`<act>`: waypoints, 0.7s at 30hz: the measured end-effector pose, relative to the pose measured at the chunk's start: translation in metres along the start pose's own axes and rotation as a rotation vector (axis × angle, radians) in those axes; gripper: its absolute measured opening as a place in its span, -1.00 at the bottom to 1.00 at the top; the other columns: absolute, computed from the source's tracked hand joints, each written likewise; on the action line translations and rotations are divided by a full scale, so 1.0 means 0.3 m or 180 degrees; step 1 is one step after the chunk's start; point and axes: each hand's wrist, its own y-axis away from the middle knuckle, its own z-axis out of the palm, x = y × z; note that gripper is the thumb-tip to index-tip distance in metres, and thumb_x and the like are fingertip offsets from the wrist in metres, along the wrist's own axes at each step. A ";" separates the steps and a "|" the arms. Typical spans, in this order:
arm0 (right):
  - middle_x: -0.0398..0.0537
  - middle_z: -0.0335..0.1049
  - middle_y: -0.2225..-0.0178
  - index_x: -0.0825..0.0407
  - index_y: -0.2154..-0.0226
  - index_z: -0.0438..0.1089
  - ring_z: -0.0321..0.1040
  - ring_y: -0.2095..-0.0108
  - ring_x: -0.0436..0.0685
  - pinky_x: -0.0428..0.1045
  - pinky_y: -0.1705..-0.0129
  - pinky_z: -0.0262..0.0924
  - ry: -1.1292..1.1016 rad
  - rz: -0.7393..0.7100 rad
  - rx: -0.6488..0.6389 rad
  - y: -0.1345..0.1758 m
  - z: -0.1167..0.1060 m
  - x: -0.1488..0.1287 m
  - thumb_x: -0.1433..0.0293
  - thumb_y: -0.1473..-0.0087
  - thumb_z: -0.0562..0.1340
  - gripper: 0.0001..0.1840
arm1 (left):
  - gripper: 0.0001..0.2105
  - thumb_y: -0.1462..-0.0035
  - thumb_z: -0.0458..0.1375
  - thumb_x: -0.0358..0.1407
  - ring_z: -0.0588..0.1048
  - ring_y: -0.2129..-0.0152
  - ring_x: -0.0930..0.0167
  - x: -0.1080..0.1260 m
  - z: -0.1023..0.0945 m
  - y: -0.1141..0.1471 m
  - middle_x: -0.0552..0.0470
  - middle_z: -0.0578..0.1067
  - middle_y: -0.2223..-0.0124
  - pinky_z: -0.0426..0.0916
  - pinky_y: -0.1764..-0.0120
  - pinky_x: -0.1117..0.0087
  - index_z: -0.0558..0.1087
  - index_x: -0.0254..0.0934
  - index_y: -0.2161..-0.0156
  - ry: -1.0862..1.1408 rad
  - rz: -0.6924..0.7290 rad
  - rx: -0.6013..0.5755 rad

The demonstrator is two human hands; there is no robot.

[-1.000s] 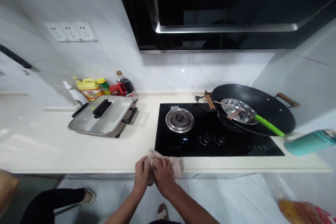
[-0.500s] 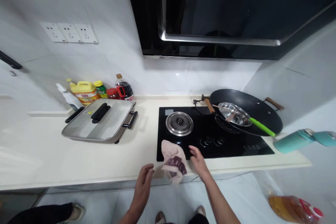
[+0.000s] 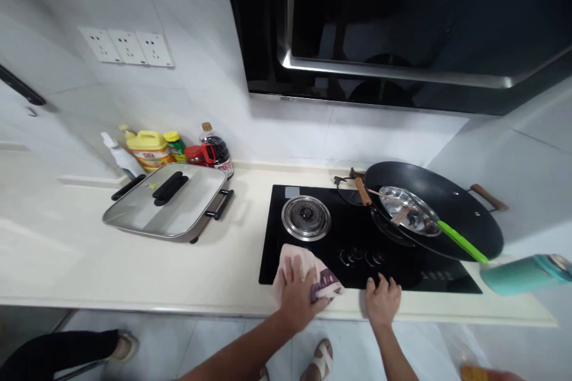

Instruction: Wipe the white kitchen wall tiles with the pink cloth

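My left hand (image 3: 297,294) lies flat on a pale pink cloth (image 3: 286,257) with purple lettering, pressing it down with fingers stretched out. The cloth covers the front left corner of a black glass cooktop (image 3: 429,277) and a strip of the counter. My right hand (image 3: 383,300) holds nothing; its spread fingers rest at the cooktop's front edge. Behind the cloth is a bare round burner (image 3: 306,218). Control knobs (image 3: 356,255) sit between the burners. At the right, a large black wok (image 3: 460,190) contains a metal bowl (image 3: 409,208), chopsticks (image 3: 401,215) and a green-handled utensil (image 3: 462,241).
A lidded electric pan (image 3: 167,199) stands on the left counter before several bottles (image 3: 149,149). The range hood (image 3: 393,80) overhangs the cooktop. A teal bottle-like container (image 3: 527,274) is at the right end. Another person's leg and foot (image 3: 127,345) show at lower left.
My left hand has come down flat onto the cloth, which dropped from the air onto the cooktop's corner. My right hand moved right to the cooktop edge. The view shifted slightly.
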 end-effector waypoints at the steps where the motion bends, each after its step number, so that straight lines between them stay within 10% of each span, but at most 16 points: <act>1: 0.60 0.08 -0.31 0.30 -0.12 0.39 -0.14 -0.41 0.68 0.59 -0.35 -0.15 0.0115 -0.0028 0.0047 0.010 0.026 -0.008 -0.10 -0.19 -0.05 -0.13 | -0.15 -0.02 0.26 0.34 -0.07 -0.46 -0.34 0.034 0.032 -0.019 -0.24 -0.01 -0.56 -0.05 -0.32 -0.47 0.38 0.04 -0.36 -0.0053 0.0027 -0.0211; 11: 0.57 0.11 -0.32 0.30 -0.18 0.39 -0.10 -0.42 0.66 0.54 -0.35 -0.04 0.0578 -0.0348 0.0149 0.052 0.001 -0.010 0.00 -0.34 -0.13 -0.19 | -0.33 -0.20 0.15 0.27 -0.01 -0.47 -0.14 0.186 0.150 -0.174 -0.06 -0.07 -0.58 -0.10 -0.39 -0.29 0.33 0.19 -0.36 -0.0118 0.1112 -0.0245; 21: 0.50 0.10 -0.35 0.22 -0.22 0.38 -0.12 -0.44 0.64 0.56 -0.35 -0.03 0.0730 -0.0163 0.0150 0.071 0.001 -0.037 0.03 -0.31 -0.07 -0.25 | -0.38 -0.18 0.21 0.22 -0.02 -0.48 -0.12 -0.243 -0.147 -0.061 -0.08 0.02 -0.56 0.03 -0.35 -0.29 0.41 0.16 -0.31 -0.0423 -0.0152 0.0073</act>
